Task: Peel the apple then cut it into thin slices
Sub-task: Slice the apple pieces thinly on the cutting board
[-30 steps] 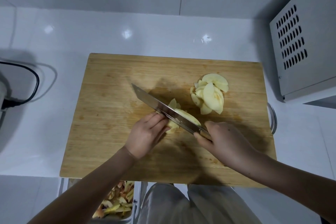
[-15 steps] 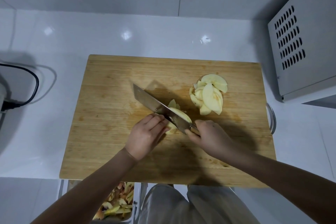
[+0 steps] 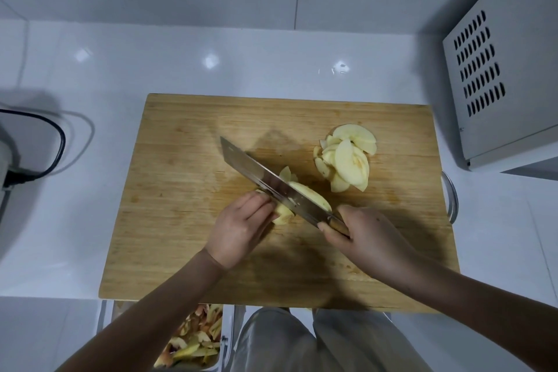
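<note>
A peeled, pale yellow apple piece (image 3: 311, 195) lies on the wooden cutting board (image 3: 181, 190), near its middle. My left hand (image 3: 241, 228) presses down on the apple's near-left end, fingers curled over it. My right hand (image 3: 360, 237) grips the wooden handle of a broad cleaver (image 3: 268, 181). The blade runs diagonally up-left across the apple piece, with its edge down in the fruit. A pile of thin apple slices (image 3: 347, 157) rests on the board to the upper right. One small slice stands just behind the blade.
A grey metal appliance with vent slots (image 3: 501, 69) stands at the right, close to the board. A black cable (image 3: 51, 142) loops on the white counter at the left. A tray of apple peels (image 3: 193, 341) sits below the counter's front edge.
The cleaver and my right hand slid up-left along the apple, then drew back toward me. My left hand has stayed on the apple.
</note>
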Action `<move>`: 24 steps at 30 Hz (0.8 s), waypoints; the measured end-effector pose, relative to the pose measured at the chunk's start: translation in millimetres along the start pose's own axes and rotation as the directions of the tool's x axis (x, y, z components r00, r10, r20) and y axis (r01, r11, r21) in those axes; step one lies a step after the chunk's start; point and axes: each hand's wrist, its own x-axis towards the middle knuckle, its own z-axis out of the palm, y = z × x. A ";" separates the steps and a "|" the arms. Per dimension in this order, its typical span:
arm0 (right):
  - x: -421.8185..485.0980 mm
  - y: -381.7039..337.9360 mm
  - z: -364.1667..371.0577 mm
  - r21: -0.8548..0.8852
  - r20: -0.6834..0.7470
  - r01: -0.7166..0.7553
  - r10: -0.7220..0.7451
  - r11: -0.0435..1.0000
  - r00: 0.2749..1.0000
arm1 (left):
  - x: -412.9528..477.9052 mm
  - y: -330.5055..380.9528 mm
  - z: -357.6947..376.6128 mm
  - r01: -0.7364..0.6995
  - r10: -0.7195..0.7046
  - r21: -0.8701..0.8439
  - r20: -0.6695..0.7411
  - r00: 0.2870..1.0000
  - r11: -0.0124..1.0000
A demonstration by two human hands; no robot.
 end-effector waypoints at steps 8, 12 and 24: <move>-1.8 -1.8 -4.2 -0.027 0.010 0.018 -0.018 0.999 1.000 | 1.1 0.1 -0.4 -0.004 0.004 -0.004 -0.002 1.000 1.000; -0.7 -5.6 -6.4 -0.079 0.005 0.027 -0.027 0.997 1.000 | 0.7 -1.2 -0.5 0.000 0.000 -0.009 0.010 1.000 1.000; 31.8 -6.8 27.9 -0.008 0.010 -0.020 0.020 1.000 1.000 | 0.4 -1.3 -0.6 -0.021 0.021 -0.002 -0.014 1.000 1.000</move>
